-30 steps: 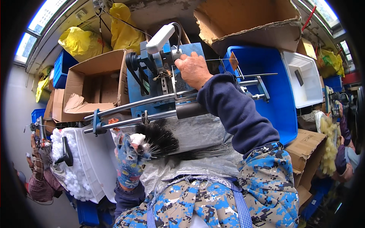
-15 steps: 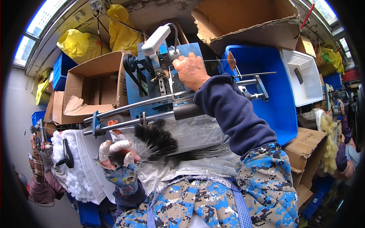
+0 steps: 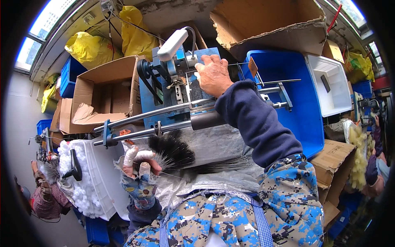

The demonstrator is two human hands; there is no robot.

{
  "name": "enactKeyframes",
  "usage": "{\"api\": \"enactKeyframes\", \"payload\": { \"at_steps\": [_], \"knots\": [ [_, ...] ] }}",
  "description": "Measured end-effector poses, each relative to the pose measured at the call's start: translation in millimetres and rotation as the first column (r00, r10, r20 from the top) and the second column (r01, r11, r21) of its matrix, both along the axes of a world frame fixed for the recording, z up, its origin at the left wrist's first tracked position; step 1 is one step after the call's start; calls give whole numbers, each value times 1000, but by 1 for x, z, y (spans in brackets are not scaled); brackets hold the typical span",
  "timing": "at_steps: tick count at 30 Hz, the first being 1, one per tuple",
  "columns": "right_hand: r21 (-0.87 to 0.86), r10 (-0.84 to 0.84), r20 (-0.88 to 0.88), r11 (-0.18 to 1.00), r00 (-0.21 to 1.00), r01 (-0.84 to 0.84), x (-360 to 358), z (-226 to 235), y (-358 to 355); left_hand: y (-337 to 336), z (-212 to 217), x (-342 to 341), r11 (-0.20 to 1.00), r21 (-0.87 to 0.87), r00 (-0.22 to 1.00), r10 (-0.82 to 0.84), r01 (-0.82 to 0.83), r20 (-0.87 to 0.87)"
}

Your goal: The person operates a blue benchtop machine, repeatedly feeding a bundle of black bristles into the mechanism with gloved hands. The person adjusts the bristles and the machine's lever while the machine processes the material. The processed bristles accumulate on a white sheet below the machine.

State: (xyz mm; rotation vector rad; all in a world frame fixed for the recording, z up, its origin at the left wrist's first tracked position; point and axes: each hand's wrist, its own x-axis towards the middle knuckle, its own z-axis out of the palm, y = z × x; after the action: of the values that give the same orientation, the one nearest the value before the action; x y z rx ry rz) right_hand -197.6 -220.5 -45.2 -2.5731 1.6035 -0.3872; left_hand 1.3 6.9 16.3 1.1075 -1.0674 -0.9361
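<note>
1. Biggest worry from where I'm standing: the right sleeve [image 3: 253, 111] crosses right over the metal rods [image 3: 146, 134] along the blue machine's [image 3: 209, 52] near edge. A fold of cloth could snag there if the arm pulls back carelessly.
2. The black belt [image 3: 152, 85] by the machine's left edge looks exposed – loose stuff straying that way might get caught. No idea if it's running.
3. The black bristles [image 3: 170, 149] sit fanned out toward the far left corner of the pale sheeting [image 3: 214, 144], just on the near side of the rods. A bump from the left hand [image 3: 141, 166] could scatter them, I reckon, since they look loose.
4. Left hand pose: forearm up from below, fingers half curled and a bit spread, white tape [image 3: 145, 154] on several, patterned glove [image 3: 140, 191] lower down. It's right beside the bristle tips – couldn't say if it's pinching any.
5. Right hand [image 3: 214, 76]: arm stretched forward, back of the hand up, fingers bent down over the machine's right edge. The knuckles hide whatever's under them, so no clue whether it's gripping or just resting.
</note>
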Motion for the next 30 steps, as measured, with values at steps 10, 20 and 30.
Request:
{"api": "enactKeyframes", "payload": {
  "at_steps": [10, 20, 30],
  "knots": [
    [151, 3, 8, 989, 1000, -4, -29, 17, 38, -9, 0, -20, 998, -37, 998, -43, 44, 42],
    [233, 62, 59, 970, 996, -74, -35, 6, 31, -113, 32, -116, 867, 70, 835, -494, 493, 241],
    [331, 0, 12, 944, 1000, -4, -25, 10, 31, -214, -27, -299, 764, 323, 224, -513, 558, 829]
  ]
}}
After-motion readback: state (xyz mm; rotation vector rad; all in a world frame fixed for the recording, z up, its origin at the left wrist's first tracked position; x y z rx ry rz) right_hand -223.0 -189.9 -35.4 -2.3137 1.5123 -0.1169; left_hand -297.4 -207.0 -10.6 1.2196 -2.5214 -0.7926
